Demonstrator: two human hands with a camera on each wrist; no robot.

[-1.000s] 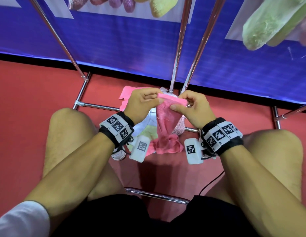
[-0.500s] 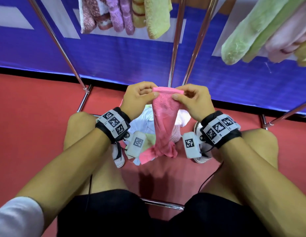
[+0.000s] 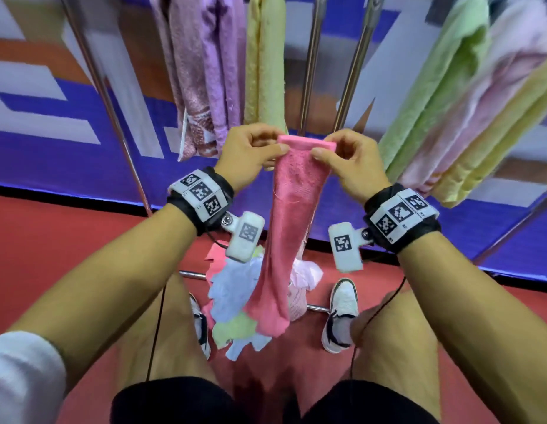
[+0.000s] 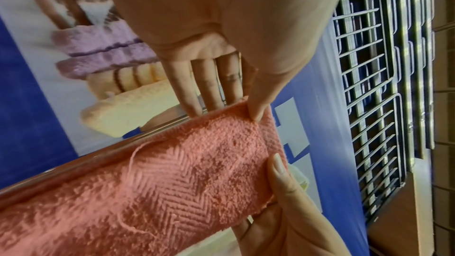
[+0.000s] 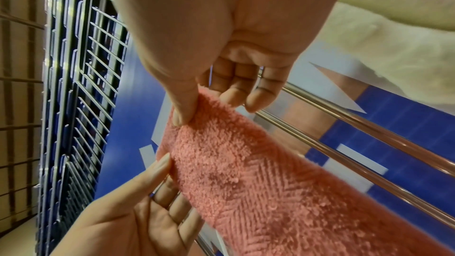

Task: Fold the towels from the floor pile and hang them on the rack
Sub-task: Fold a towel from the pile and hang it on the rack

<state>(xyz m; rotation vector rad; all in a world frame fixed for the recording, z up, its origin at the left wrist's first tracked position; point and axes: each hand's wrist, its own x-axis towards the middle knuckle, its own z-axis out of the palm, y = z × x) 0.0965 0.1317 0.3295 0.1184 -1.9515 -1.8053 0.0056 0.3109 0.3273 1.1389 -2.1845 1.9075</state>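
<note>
A pink towel (image 3: 292, 215) hangs as a long narrow strip between my hands, clear of the floor. My left hand (image 3: 250, 154) pinches its top left corner between thumb and fingers. My right hand (image 3: 345, 157) pinches the top right corner the same way. The wrist views show the same towel (image 4: 187, 178) (image 5: 258, 172) held by both thumbs in front of the rack's chrome bars (image 5: 344, 143). The floor pile (image 3: 235, 304) of blue, green and pale pink towels lies between my feet. The rack's upright poles (image 3: 351, 68) rise just behind the towel.
Purple towels (image 3: 205, 71) and a yellow towel (image 3: 266, 62) hang on the rack at upper left; green, pink and yellow ones (image 3: 467, 96) hang at upper right. A low chrome crossbar (image 3: 315, 307) runs by my shoes (image 3: 341, 313). A blue banner backs the rack over red floor.
Both hands have lifted the pink towel upward off the floor pile, so it now hangs free. The view has tilted up, bringing the hung towels on the rack into sight.
</note>
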